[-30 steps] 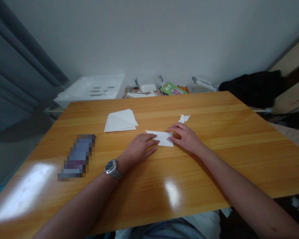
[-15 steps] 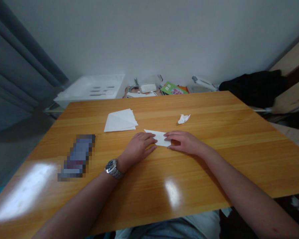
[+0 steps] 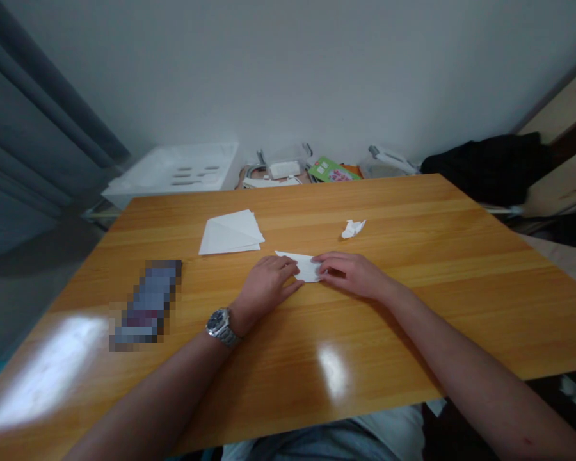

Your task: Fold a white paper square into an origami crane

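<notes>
A small folded sheet of white paper [image 3: 308, 269] lies on the wooden table between my two hands. My left hand [image 3: 267, 282], with a metal watch at the wrist, covers the paper's left part; its fingertips press on top and its thumb is at the near edge. At the opposite end, my right hand [image 3: 348, 270] pinches the right edge between thumb and fingers. Beyond the left hand rests a stack of white paper sheets [image 3: 233, 234]. A crumpled scrap of white paper [image 3: 352, 228] sits past the right hand.
A phone [image 3: 148, 301], blurred by pixels, lies on the left of the wooden table [image 3: 413, 224]. Behind the far edge are a white tray [image 3: 192, 163], a green booklet [image 3: 333, 169] and a dark cloth [image 3: 484, 166]. My lap is below the near edge.
My right fingers have shifted slightly left and closed in on the paper's right edge, so less of that end shows. The left thumb has moved slightly right. Other things stay put.
</notes>
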The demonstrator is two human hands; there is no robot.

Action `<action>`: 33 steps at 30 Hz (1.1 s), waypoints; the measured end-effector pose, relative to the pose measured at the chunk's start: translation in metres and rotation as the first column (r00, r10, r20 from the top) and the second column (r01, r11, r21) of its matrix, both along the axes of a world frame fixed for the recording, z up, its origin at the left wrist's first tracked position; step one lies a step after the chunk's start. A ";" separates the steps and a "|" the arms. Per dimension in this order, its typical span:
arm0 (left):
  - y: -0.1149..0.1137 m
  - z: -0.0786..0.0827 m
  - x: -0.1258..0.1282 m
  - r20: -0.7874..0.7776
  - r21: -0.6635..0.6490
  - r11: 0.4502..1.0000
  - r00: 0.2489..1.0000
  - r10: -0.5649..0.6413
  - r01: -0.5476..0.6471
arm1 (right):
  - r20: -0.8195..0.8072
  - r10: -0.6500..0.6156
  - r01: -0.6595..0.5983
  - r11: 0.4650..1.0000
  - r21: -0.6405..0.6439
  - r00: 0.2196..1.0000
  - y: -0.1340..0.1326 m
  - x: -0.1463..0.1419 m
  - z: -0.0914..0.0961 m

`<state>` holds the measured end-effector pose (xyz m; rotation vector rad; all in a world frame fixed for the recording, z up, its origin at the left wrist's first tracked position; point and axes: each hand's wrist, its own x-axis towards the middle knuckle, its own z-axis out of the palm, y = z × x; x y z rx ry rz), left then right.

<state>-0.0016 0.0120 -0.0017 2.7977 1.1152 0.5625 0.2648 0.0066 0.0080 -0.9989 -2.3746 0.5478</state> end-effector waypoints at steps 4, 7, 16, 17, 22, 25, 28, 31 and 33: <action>0.000 0.000 0.001 -0.010 -0.009 1.000 1.000 0.011 -0.011 | 0.000 0.005 -0.005 1.000 -0.006 1.000 0.002 0.000 -0.002; -0.001 0.000 0.001 -0.014 0.001 1.000 1.000 0.015 -0.015 | -0.003 0.008 -0.008 1.000 0.000 1.000 0.003 0.000 -0.004; -0.001 -0.002 0.003 -0.023 0.009 0.999 0.999 0.032 -0.032 | -0.046 0.014 -0.015 1.000 -0.022 0.999 0.003 0.004 -0.006; -0.001 -0.003 0.003 -0.022 0.011 0.999 0.999 0.035 -0.035 | -0.045 0.029 -0.030 0.999 -0.022 0.999 0.003 0.005 -0.006; -0.001 -0.004 0.003 0.000 0.007 0.999 0.999 0.040 -0.040 | -0.048 0.055 -0.056 0.998 -0.030 0.997 0.006 0.009 -0.010; -0.001 -0.005 0.002 0.011 0.008 0.999 0.999 0.036 -0.036 | -0.095 0.026 -0.029 0.999 -0.027 0.995 0.007 0.007 -0.010; 0.000 -0.005 0.001 0.017 0.011 1.000 1.000 0.006 -0.006 | -0.113 0.006 -0.009 1.000 -0.019 0.994 0.006 0.005 -0.009; -0.001 -0.003 0.000 0.021 0.006 0.998 0.998 -0.057 0.057 | -0.113 -0.017 0.016 1.000 -0.016 0.993 0.006 0.005 -0.009; -0.002 -0.003 0.000 0.027 0.004 0.994 0.994 -0.105 0.105 | -0.108 -0.051 0.050 0.999 -0.018 0.993 0.007 0.006 -0.010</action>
